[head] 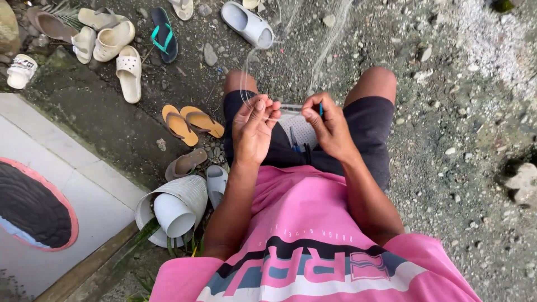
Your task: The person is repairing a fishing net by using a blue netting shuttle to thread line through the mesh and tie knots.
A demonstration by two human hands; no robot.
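I sit with my knees apart over gravel ground. My left hand (254,126) is raised over my lap, fingers pinching thin pale fishing net line (246,78) that runs up and away. My right hand (327,123) pinches a small blue netting needle (321,109) close to the left fingertips. A fine white mesh of net (301,130) lies between my thighs on my dark shorts (372,131). More net strands stretch toward the top of the view (330,39).
Several sandals and slippers lie scattered at the upper left (112,42), an orange pair (190,123) beside my left knee. Stacked white plastic pots (173,210) lie at my left hip. A tiled step with a dark oval mat (31,204) is at the left.
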